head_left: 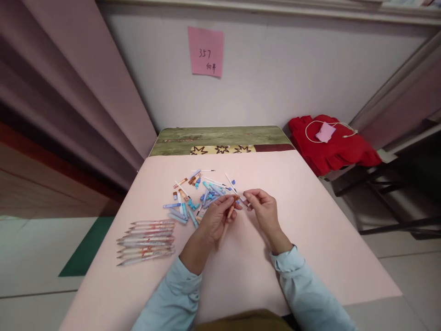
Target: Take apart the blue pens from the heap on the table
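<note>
My left hand [216, 217] is closed around an orange-brown pen barrel [230, 212] that points down toward me. My right hand [262, 205] pinches a thin white refill [241, 196] whose tip meets the top of that barrel. Both hands hover over the pink table sheet [303, 220], just in front of a loose pile of pen parts [196, 195] in blue, orange and white. A neat row of several assembled pens [148, 241] lies to the left of my left forearm.
The table's far end shows a green wooden surface [220, 137] with a patterned strip. A red cloth [330, 145] with a white cable and a pink slip sits on a chair at the right. A pink note [206, 50] hangs on the wall.
</note>
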{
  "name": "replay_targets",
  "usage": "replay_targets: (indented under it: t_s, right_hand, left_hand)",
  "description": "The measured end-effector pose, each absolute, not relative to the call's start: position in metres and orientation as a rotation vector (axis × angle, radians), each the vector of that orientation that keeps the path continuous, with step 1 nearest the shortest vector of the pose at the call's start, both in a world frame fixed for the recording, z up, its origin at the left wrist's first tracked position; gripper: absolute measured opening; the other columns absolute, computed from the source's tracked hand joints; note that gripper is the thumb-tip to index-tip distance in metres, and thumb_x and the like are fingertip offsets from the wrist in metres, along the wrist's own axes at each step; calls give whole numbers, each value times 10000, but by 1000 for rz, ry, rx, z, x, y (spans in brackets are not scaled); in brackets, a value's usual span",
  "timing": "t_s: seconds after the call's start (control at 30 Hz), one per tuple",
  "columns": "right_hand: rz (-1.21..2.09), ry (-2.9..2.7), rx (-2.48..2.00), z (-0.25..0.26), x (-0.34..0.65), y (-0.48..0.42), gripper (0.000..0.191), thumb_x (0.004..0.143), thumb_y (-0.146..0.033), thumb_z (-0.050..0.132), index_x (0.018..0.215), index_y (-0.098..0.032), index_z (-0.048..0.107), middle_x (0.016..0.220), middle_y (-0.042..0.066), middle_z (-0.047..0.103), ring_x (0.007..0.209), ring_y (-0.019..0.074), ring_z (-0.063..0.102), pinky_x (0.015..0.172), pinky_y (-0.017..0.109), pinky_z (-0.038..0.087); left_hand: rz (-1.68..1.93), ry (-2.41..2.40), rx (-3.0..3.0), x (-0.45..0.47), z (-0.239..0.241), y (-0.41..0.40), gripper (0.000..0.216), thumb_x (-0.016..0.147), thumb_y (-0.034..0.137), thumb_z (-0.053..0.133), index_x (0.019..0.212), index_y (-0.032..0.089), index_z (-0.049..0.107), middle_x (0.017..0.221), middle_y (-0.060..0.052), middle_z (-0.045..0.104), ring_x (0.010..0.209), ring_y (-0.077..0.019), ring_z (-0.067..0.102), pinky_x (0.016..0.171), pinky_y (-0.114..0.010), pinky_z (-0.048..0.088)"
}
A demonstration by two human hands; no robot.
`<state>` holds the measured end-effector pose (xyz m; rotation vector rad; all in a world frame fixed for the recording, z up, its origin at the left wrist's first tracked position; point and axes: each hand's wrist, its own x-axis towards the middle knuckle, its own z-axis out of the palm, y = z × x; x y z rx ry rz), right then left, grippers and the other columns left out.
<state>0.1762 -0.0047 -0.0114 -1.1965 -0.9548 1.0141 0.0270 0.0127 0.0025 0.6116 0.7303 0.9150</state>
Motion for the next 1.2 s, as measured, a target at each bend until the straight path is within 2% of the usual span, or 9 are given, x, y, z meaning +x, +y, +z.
replay_targets:
  t_s: [0.13,0.3,0.47,0.6,0.73,0.87,1.03,1.1,1.2]
  right_hand:
    - [882,-1201,-1208,-10,170,-9,153,850,-345,667,905,-209,710,804,18,723,706,150,667,667,260,542]
    - [851,-1255,-1255,-9,168,-8,132,843,-335,657,872,-214,701,806,21,705,721,163,662,645,261,540]
    - [952,-1003,-1155,-9,177,2,165,796,-356,693,837,-198,668,746,11,681,687,144,616,665,267,509]
    - [1057,-930,-1188,-15,179,6,210,751,-378,730,802,-184,669,681,2,657,599,123,561,587,247,464]
    - [1113,-980,-1241,-23,173,2,215,771,-395,701,807,-184,673,670,3,666,587,129,570,576,246,450]
    - [904,-1338,-1506,-27,170,-6,152,798,-360,668,765,-215,701,650,-1,673,543,133,546,519,236,385]
    - [603,-1654,-1577,-22,170,-10,89,774,-223,663,752,-264,739,747,6,701,617,148,583,582,259,388]
    - [694,-1521,-1507,-18,172,-9,87,785,-246,670,778,-257,756,781,15,712,604,140,575,584,263,405]
    - [977,-1169,-1353,-13,176,-6,151,770,-341,718,841,-219,770,721,18,707,562,129,556,555,258,432]
  left_hand:
    - [903,754,589,32,-1,11,261,718,288,791,877,113,682,660,-20,650,438,-45,498,395,-146,326]
    - [884,771,582,34,0,9,249,711,292,797,792,110,649,604,-4,615,447,-41,491,394,-132,307]
    - [840,782,610,31,2,10,243,730,293,781,799,121,625,675,-56,679,463,-42,497,406,-129,299]
    - [885,781,637,27,2,14,234,745,300,761,754,125,606,652,-43,661,455,-43,479,409,-142,302]
    - [932,796,631,26,2,16,253,741,319,767,758,117,616,663,-35,648,475,-42,486,430,-145,329]
    - [966,763,588,26,5,16,239,723,291,775,772,119,617,662,-26,631,517,-62,521,464,-159,372]
    - [981,731,594,24,8,16,216,682,166,759,849,124,629,732,-36,659,547,-66,534,499,-168,394]
    - [1000,741,632,24,9,14,221,687,164,757,862,129,627,730,-26,654,539,-62,525,504,-171,394]
    - [1030,756,713,25,9,11,206,732,201,741,889,143,620,750,-21,653,552,-73,537,518,-192,405]
